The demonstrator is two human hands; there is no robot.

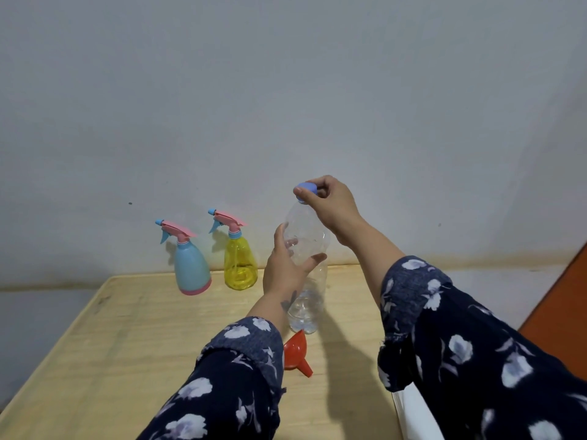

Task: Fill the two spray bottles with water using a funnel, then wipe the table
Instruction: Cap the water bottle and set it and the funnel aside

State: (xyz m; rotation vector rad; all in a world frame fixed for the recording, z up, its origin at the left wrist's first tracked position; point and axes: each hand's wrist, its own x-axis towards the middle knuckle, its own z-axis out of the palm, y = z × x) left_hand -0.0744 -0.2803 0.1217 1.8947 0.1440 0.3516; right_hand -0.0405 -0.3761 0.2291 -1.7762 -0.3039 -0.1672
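A clear plastic water bottle [307,281] stands upright on the wooden table [127,344], with a little water at its bottom. My left hand [286,268] is wrapped around its middle. My right hand [330,204] pinches the bottle's blue cap [306,188] at the top. A blue spray bottle [190,268] with a pink base and pink trigger head stands at the table's back edge. To its right stands a yellow see-through spray bottle [240,262] with the same kind of head. A red funnel [297,354] lies on its side just in front of the water bottle.
A grey wall rises right behind the table. Something white [416,414] shows at the table's right front edge, under my right sleeve. An orange surface [562,312] is at the far right.
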